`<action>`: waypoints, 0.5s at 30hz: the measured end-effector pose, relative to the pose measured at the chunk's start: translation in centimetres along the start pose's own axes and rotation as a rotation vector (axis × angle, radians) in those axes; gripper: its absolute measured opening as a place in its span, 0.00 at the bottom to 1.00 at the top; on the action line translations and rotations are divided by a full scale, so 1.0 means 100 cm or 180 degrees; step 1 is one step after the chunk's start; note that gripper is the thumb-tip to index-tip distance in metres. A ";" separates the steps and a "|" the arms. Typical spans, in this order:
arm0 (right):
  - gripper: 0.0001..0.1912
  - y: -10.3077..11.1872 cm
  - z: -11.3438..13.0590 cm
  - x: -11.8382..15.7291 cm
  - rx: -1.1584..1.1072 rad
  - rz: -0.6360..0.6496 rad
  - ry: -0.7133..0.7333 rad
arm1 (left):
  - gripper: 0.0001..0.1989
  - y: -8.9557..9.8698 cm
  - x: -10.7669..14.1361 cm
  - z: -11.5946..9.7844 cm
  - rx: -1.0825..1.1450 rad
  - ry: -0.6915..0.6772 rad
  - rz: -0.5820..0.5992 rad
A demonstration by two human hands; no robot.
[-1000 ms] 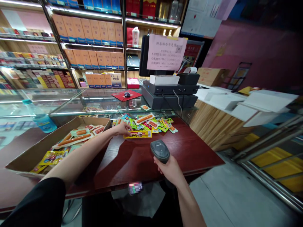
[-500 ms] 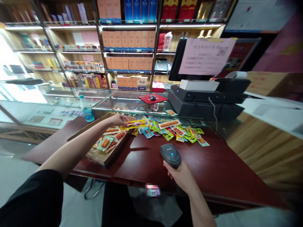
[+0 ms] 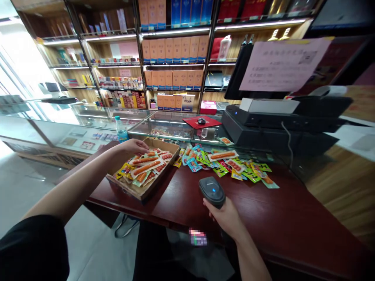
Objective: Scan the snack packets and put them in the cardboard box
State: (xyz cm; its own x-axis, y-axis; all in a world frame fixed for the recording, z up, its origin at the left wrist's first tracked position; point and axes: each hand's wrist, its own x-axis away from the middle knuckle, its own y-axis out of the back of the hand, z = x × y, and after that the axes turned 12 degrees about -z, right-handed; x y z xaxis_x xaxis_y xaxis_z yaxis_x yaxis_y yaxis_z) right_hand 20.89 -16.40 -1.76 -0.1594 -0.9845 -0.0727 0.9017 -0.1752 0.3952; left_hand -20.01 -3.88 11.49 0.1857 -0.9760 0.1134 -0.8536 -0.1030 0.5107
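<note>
Above the far left side of an open cardboard box point(image 3: 140, 193) is my left hand point(image 3: 135, 147), its fingers loosely curved and apart, with nothing seen in them. Several packaged sausages point(image 3: 146, 167) fill the box, and a yellow snack packet point(image 3: 125, 170) lies at its near left. My right hand point(image 3: 227, 218) is wrapped round the handle of a dark grey barcode scanner point(image 3: 212, 191), which has a blue light on top. It is held over the table's front part. A loose pile of colourful snack packets point(image 3: 221, 168) spreads across the table to the right of the box.
A dark red wooden table point(image 3: 181, 199) carries the box and pile. Behind it runs a glass display counter point(image 3: 164, 121) with a red mouse pad point(image 3: 193, 122). A blue bottle point(image 3: 121, 130) stands behind my left hand. Black checkout equipment point(image 3: 249, 130) is at the back right.
My left hand has let go of a long yellow packet and moved left over the box; a yellow packet now shows inside. The view has turned left. My right hand still holds the scanner.
</note>
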 end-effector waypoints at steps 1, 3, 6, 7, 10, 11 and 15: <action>0.17 0.002 0.001 0.000 -0.0011 -0.0010 -0.0016 | 0.28 -0.010 -0.004 -0.002 -0.0012 -0.0038 0.0074; 0.18 0.007 0.001 0.002 -0.0044 -0.0058 -0.0046 | 0.28 -0.034 -0.012 -0.009 -0.0028 -0.0157 0.0259; 0.18 0.015 -0.002 0.006 -0.0114 -0.0185 -0.0115 | 0.27 -0.079 -0.023 -0.023 -0.0059 -0.0366 0.0601; 0.19 0.019 -0.004 0.008 -0.0127 -0.0229 -0.0139 | 0.27 -0.096 -0.027 -0.028 -0.0063 -0.0443 0.0690; 0.20 0.031 -0.008 0.013 -0.0139 -0.0372 -0.0189 | 0.28 -0.148 -0.038 -0.043 -0.0186 -0.0639 0.0903; 0.20 0.035 -0.010 0.015 -0.0145 -0.0426 -0.0219 | 0.29 -0.164 -0.042 -0.047 -0.0318 -0.0690 0.0921; 0.19 0.051 -0.018 0.021 -0.0174 -0.0623 -0.0357 | 0.31 -0.219 -0.056 -0.055 -0.1549 -0.1000 0.0627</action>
State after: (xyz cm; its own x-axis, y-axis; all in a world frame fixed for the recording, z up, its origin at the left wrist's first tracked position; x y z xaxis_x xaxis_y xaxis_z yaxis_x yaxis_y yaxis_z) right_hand 25.91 -19.39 -1.52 -0.3743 -0.9265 -0.0396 0.8692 -0.3654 0.3332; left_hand 0.27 4.90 4.35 -0.1687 -0.9853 0.0265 -0.5232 0.1122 0.8448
